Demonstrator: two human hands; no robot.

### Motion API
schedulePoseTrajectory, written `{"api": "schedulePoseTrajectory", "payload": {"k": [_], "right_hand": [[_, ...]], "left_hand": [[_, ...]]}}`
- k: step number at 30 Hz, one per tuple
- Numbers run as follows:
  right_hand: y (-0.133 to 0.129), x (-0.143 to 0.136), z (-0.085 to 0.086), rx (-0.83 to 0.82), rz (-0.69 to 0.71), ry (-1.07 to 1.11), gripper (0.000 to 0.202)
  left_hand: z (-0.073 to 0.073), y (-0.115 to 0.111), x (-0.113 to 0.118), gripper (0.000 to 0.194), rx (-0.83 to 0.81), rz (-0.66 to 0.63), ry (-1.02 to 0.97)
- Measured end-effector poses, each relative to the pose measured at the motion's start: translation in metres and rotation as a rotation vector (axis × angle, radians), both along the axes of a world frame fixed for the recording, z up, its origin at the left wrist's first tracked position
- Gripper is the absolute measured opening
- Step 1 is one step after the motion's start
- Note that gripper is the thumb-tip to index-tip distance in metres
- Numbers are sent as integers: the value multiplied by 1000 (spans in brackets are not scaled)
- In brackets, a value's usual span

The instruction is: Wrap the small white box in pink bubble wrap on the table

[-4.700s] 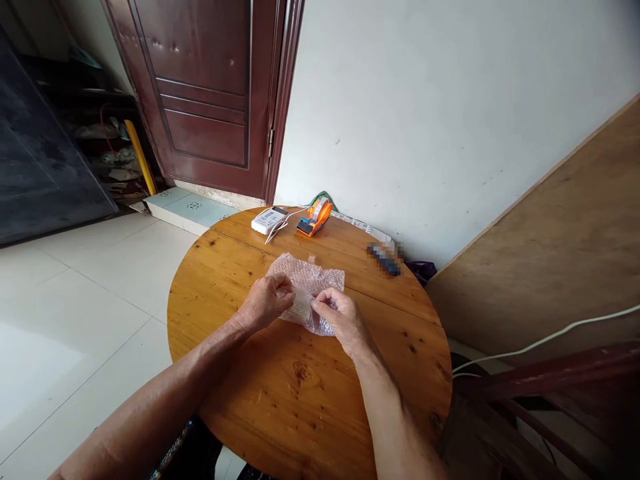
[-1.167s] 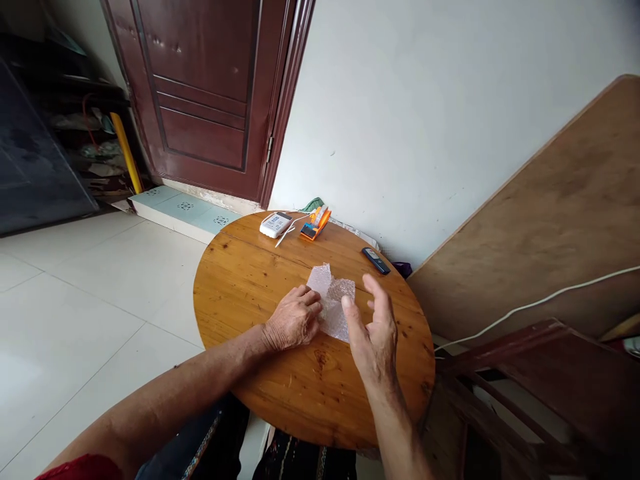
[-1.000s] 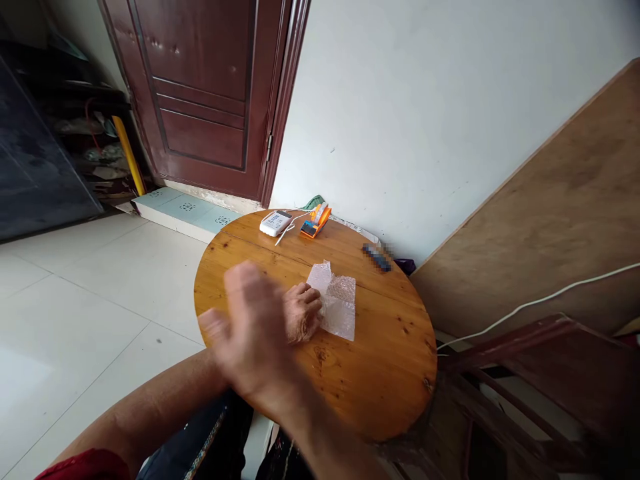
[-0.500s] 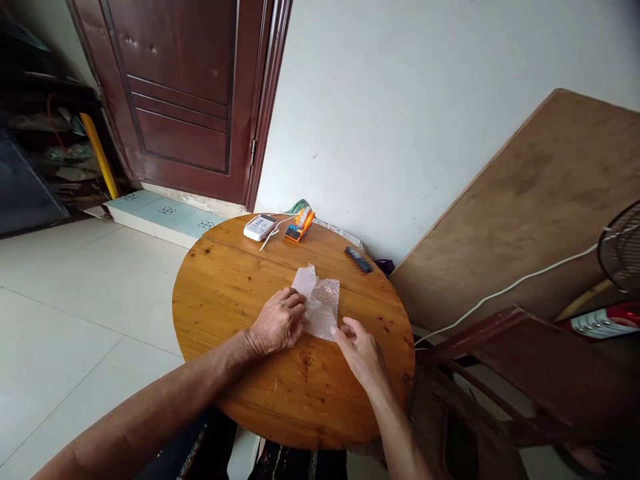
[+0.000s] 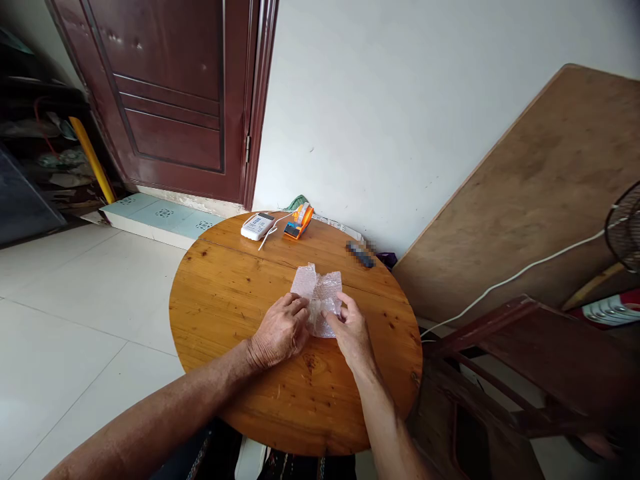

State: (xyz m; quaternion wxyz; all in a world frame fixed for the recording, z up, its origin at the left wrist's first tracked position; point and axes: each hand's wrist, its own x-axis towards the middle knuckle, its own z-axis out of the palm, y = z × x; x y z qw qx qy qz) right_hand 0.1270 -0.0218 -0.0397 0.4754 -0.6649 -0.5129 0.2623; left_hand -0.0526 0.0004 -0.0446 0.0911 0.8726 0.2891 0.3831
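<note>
A sheet of clear bubble wrap [image 5: 327,287] lies on the round wooden table [image 5: 225,293], creased down its middle. My left hand [image 5: 285,327] rests at its left edge, fingers curled together over the plastic; what the fingertips grip is hidden. Over the lower right part of the sheet is my right hand [image 5: 350,327], its thumb and fingers apart, with the fingertips on or just above the wrap.
Toward the table's back are a white device [image 5: 257,227] with a cable, an orange tape dispenser [image 5: 299,223] and a dark, blurred object [image 5: 361,254]. A wooden chair [image 5: 530,360] stands right of the table, near a leaning board [image 5: 540,187].
My right hand has moved up and left, from beside the bubble wrap onto its right part. My left hand stays at the left edge. The view has shifted slightly.
</note>
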Motion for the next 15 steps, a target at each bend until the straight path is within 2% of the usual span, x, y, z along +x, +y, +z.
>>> {"api": "schedulePoseTrajectory", "payload": {"k": [6,11,15], "right_hand": [[5,-19,17,134,95,-135,53],[11,-29,20,123,85,-199,52],[9,-32,23,66,104,-197,53]], "left_hand": [[0,-2,3,21,-20,-14,31],[4,0,2,16,-56,-30,15],[4,-3,1,20,-97,13,-59]]}}
